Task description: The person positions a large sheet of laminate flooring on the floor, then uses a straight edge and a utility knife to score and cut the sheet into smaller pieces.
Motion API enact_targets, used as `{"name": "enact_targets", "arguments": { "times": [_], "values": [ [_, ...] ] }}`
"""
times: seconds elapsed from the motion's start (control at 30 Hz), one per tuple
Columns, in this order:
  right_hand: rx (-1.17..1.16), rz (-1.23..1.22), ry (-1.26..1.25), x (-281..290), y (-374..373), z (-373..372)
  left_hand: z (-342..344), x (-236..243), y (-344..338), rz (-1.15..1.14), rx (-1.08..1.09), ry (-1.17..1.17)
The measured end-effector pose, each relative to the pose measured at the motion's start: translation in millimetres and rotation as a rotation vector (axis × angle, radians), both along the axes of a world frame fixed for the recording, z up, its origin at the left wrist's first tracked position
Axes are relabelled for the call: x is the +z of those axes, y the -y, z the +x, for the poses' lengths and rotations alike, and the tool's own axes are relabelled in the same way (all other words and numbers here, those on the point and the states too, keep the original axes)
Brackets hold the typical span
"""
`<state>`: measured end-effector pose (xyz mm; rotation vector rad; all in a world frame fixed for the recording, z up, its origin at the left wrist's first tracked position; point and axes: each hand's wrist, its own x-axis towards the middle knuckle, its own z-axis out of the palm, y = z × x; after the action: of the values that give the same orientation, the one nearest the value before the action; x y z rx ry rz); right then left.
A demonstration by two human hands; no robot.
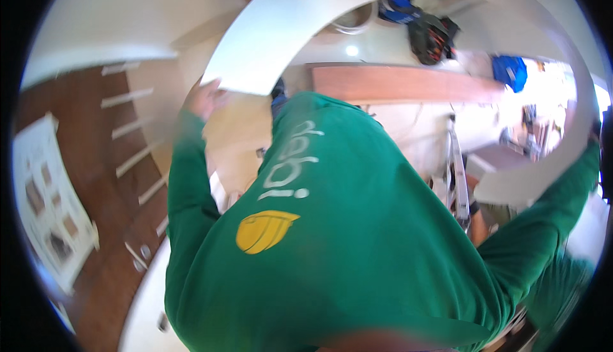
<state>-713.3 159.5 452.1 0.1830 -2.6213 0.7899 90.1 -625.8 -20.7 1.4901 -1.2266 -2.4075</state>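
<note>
A large white curved panel [255, 45] arches across the top of the head view and down the right side. My left hand [207, 97], blurred, grips its lower left end. My right hand [592, 132] is at the panel's outer edge at the far right, mostly dark and hidden, so its fingers cannot be made out. My green shirt [351, 237] and both green sleeves fill the lower middle of the view.
A brown board [92, 192] with tape strips and a pinned paper sheet [38, 160] stands left. Bags [428, 36], a bucket [351, 20], a long wooden board [396, 84] and an aluminium ladder [456, 167] lie beyond. Another person's arm [479, 224] shows behind my right sleeve.
</note>
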Motion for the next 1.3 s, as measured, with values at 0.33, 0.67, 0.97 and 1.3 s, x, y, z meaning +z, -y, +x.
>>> {"name": "enact_targets", "arguments": {
  "times": [0.33, 0.67, 0.97, 1.3],
  "values": [
    [-0.156, -1.336, 0.381, -69, -82, 61, 79, -36, -54, 0.483, -0.150, 0.001],
    [-0.128, -1.763, 0.716, -142, -106, 166, 60, -74, -36, 0.610, 0.055, 0.238],
    [-0.233, -1.723, 0.671, -235, -86, 185, 85, -118, 32, 0.883, -0.115, 0.586],
    [-0.489, -1.578, 0.749, -416, -22, 188, 199, 25, 68, 0.806, 0.080, 0.276]
  ]
}}
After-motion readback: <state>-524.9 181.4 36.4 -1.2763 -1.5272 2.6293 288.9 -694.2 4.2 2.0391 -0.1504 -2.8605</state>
